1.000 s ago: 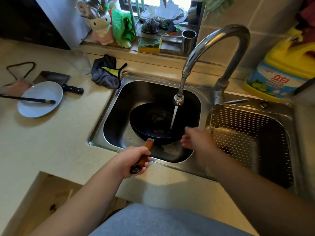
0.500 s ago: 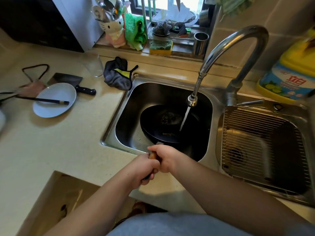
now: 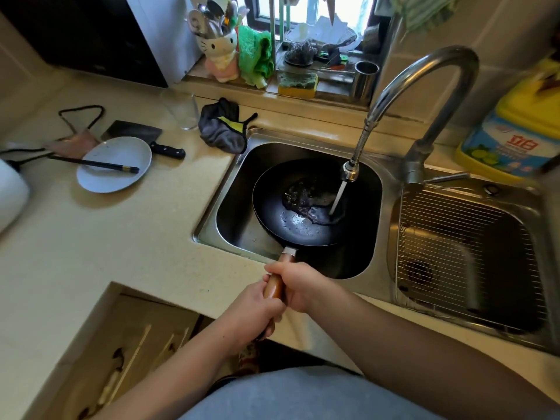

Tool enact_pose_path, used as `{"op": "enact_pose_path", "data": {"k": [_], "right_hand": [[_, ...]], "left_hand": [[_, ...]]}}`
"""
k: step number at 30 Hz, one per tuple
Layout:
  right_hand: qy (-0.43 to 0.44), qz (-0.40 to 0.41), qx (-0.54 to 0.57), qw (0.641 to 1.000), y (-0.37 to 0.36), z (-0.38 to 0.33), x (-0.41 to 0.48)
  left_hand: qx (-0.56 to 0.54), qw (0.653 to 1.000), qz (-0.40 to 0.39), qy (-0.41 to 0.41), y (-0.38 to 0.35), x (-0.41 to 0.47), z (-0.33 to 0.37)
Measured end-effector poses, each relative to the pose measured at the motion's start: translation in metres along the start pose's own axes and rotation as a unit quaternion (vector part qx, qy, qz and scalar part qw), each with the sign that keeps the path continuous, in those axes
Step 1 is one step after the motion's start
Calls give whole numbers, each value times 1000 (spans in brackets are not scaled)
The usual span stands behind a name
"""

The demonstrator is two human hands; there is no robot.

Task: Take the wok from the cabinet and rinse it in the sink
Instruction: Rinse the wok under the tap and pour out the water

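A black wok (image 3: 298, 224) with a brown wooden handle sits tilted in the left basin of the steel sink (image 3: 230, 189). Water runs from the curved tap (image 3: 424, 86) into the wok's right side, and a puddle lies in its bottom. Both hands hold the handle over the sink's front edge. My left hand (image 3: 253, 310) grips the lower end. My right hand (image 3: 298, 284) is wrapped around the part nearer the wok.
The right basin holds a wire rack (image 3: 463, 256). A yellow detergent bottle (image 3: 515, 137) stands behind it. On the counter to the left lie a plate (image 3: 113, 165) with chopsticks, a cleaver (image 3: 142, 136), a glass (image 3: 180, 109) and a dark cloth (image 3: 224, 127). An open cabinet (image 3: 121, 359) is below left.
My right hand came from beside the wok's rim onto the handle, joining my left hand. The wok has lifted and tilted, with more water pooled inside.
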State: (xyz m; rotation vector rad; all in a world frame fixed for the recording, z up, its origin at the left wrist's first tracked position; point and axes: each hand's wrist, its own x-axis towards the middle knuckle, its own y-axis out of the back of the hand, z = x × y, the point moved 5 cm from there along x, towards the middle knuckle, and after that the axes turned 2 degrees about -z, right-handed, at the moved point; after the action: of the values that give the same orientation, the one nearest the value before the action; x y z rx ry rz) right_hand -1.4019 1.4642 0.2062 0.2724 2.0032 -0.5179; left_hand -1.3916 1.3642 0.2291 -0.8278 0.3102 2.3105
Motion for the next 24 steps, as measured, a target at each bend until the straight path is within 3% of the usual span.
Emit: {"op": "enact_pose_path", "data": {"k": [10,19,24], "right_hand": [[30,-6,-12,999,3,12,-19],[54,-38,-13,998,9,17,-24],[43,-67,-21,997,9,16,-29]], "left_hand": [[45,997,39,-54,-16,-13,-21],[21,993,60,-100,-29,-20,-29],[49,987,115,-103,-30,-20,-32]]}}
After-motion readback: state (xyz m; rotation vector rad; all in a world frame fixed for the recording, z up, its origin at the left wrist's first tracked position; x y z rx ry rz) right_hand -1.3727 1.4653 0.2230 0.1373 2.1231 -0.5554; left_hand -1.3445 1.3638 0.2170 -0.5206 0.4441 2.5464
